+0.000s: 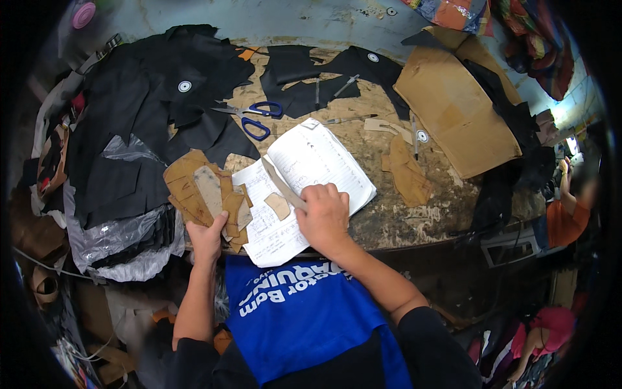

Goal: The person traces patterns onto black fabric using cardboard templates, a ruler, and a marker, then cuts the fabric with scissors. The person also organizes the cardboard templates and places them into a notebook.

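Note:
My left hand (206,238) grips a loose stack of brown cardboard pattern pieces (184,181) at the table's near edge, its thumb on top. Beside them lies an open notebook (324,152) with handwritten pages. Over the notebook, my right hand (324,217) is closed on the lower end of a narrow curved cardboard strip (278,178); its fingertips are partly hidden. A small pale cardboard piece (277,207) rests on the left page, between the two hands.
Scissors with blue handles (256,128) lie beyond the notebook, near several pens (346,85). Black sheet material (136,97) covers the table's left. More brown pattern pieces (408,172) and a large cardboard sheet (453,104) lie right. Two people are at the far right.

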`<action>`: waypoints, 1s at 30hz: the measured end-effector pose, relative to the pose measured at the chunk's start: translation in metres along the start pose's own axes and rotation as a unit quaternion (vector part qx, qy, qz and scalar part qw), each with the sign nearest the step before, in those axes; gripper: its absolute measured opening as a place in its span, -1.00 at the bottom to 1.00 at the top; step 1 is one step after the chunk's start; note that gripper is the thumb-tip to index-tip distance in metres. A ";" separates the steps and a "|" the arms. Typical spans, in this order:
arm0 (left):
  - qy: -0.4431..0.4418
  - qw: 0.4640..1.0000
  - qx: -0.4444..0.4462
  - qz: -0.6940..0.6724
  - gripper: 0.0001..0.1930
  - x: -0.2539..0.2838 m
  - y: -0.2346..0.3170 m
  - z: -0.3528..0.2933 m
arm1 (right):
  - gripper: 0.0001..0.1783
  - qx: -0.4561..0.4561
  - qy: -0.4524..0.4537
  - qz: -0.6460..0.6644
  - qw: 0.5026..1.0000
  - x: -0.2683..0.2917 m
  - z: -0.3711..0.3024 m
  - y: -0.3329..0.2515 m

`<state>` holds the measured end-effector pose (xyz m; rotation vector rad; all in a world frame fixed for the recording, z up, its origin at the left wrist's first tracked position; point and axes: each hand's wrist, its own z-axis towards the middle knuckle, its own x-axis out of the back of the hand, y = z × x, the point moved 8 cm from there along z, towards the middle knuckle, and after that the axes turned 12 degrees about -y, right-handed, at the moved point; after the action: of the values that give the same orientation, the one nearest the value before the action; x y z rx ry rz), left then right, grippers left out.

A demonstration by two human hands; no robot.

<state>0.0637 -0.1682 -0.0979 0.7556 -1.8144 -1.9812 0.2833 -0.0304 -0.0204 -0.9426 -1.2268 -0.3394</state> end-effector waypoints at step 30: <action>-0.029 0.992 0.116 -0.040 -0.58 -0.023 0.040 -0.020 | -0.79 0.138 0.115 0.182 0.967 0.030 -0.007 0.012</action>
<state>0.0896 -0.1755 -0.0560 0.8595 -2.1058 -1.8797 0.3063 -0.0205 0.0016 -0.8390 -0.8402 0.0172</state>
